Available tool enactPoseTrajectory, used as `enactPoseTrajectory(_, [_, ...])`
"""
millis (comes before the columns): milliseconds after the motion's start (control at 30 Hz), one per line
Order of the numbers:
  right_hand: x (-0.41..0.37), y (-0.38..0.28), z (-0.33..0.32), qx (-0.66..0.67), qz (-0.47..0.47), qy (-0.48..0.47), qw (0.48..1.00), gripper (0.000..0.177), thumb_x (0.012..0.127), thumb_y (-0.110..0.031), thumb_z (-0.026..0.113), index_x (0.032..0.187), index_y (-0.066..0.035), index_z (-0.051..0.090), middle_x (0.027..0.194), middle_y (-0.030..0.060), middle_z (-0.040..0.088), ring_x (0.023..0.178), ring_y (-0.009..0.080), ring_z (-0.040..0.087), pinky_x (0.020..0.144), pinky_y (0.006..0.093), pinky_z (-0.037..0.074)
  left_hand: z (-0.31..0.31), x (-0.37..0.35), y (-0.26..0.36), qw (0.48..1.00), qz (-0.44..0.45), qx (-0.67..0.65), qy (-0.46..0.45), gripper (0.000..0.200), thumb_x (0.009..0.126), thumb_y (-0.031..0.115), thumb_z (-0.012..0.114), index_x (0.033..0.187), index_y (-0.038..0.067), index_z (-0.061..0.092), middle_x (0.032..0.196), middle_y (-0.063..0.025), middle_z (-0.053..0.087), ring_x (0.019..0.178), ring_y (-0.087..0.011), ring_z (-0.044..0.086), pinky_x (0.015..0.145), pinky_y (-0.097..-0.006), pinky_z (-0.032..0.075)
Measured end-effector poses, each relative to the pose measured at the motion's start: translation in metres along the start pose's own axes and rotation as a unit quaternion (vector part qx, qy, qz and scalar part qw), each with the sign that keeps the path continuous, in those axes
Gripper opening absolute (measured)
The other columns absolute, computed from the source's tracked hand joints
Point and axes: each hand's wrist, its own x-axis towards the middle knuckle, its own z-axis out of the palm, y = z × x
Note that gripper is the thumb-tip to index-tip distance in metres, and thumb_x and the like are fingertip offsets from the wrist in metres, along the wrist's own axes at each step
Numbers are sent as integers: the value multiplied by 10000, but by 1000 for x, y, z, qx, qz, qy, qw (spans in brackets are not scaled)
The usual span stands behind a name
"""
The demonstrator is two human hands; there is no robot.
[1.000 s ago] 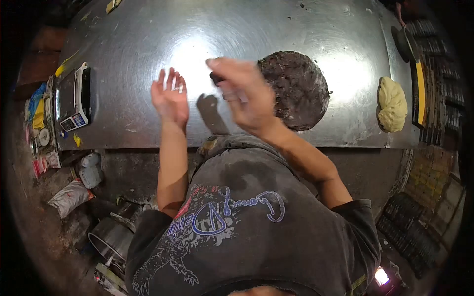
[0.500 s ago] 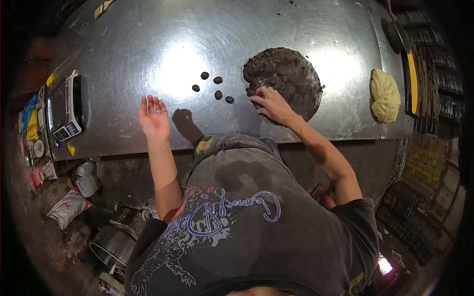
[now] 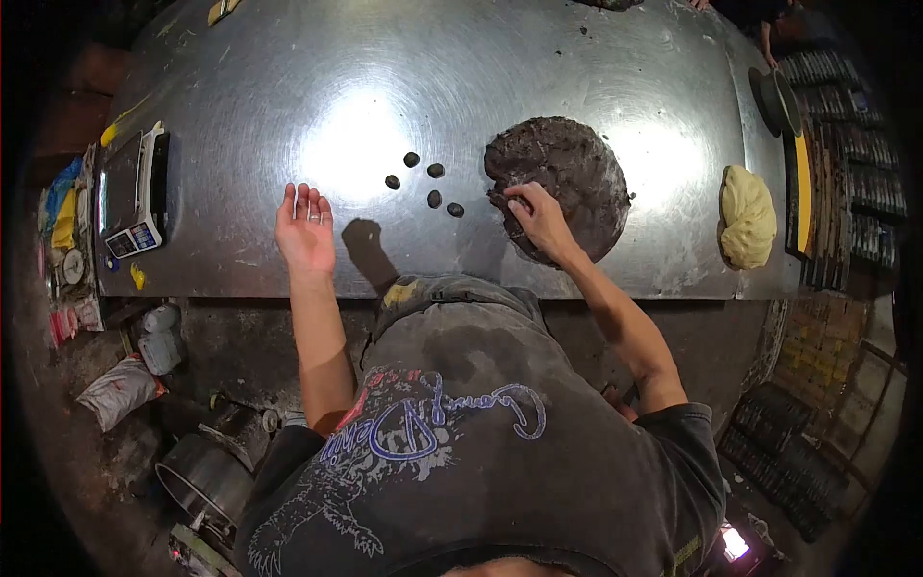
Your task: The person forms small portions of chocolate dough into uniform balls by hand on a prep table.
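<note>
The thick, roughly round slab of dark brown, dough-like material lies flat on the brushed metal surface, right of the middle and close to the near edge. Its outline shows no clear long axis, so the relation that matters is which part of its rim faces which hand: the left side, uneven and notched, turned toward the gap between the two hands. The right hand is much the nearer; its forearm crosses the near edge of the surface and slants forward and leftward, and the fingers reach over the slab's near-left part. Thumb and fingers are drawn close together at that rim, touching it; whether a piece is pinched between them cannot be told. The left hand is well apart from the slab, to its left, palm up with fingers spread a little and slightly curled, holding nothing visible. Between the hands, farther from the near edge, five small, rounded, dark brown lumps sit in a loose cluster, apart from the slab. A smooth, pale yellow lump of dough lies well to the slab's right, toward the surface's near right corner.
</note>
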Motion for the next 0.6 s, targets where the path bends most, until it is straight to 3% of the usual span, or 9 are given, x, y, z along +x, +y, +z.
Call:
enactPoseTrajectory(67, [11, 4, 11, -26, -86, 24, 996, 245, 891, -85, 664, 1131, -34, 648, 994, 143, 585, 951, 320, 590, 844, 410, 475, 3, 0, -3, 1000, -6, 6, -10, 233, 993, 161, 544, 1199, 69, 607, 1096, -40, 597, 1001, -185, 581, 927, -356, 511])
enactPoseTrajectory(167, [22, 9, 26, -186, -174, -35, 966, 283, 846, -56, 667, 1123, -17, 629, 1020, 160, 555, 1014, 339, 558, 881, 438, 466, 14, -3, -11, 999, -22, 9, -46, 222, 993, 159, 550, 1187, 70, 607, 1090, -40, 596, 994, -184, 579, 922, -351, 513])
enactPoseTrajectory(200, [25, 11, 30, -248, -191, -55, 948, 285, 835, -51, 669, 1114, -13, 625, 1017, 163, 549, 1017, 343, 556, 882, 444, 467, 18, -4, -13, 998, -31, 5, -56, 218, 992, 157, 551, 1185, 70, 606, 1090, -41, 595, 994, -184, 579, 922, -350, 513])
enactPoseTrajectory(333, [39, 29, 51, -275, -192, -59, 940, 236, 820, -37, 664, 1046, -9, 606, 981, 171, 547, 928, 350, 590, 837, 458, 492, 30, -16, -16, 997, -31, 4, -68, 205, 991, 146, 552, 1174, 72, 605, 1094, -43, 591, 998, -186, 579, 925, -349, 516])
enactPoseTrajectory(467, [40, 33, 30, -28, -110, -3, 994, 258, 859, -57, 612, 1115, -24, 613, 1046, 171, 585, 930, 341, 626, 832, 411, 530, 11, -14, -10, 999, -22, 2, -46, 220, 989, 154, 556, 1187, 76, 612, 1103, -40, 600, 1003, -186, 585, 926, -346, 519])
enactPoseTrajectory(500, [32, 20, 19, 64, -30, 49, 996, 319, 861, -81, 618, 1178, -47, 620, 1056, 158, 596, 952, 335, 630, 858, 390, 519, 5, -12, -8, 999, -11, 10, -37, 251, 986, 174, 559, 1214, 77, 598, 1106, -39, 593, 1006, -181, 577, 933, -340, 509])
enactPoseTrajectory(600, [9, 34, -17, -4, 1, 99, 995, 288, 900, -106, 666, 1183, -57, 640, 996, 100, 595, 801, 202, 589, 745, 326, 503, -10, -6, -5, 999, 8, 32, -10, 323, 980, 216, 565, 1272, 79, 570, 1110, -38, 580, 1012, -170, 561, 947, -328, 490])
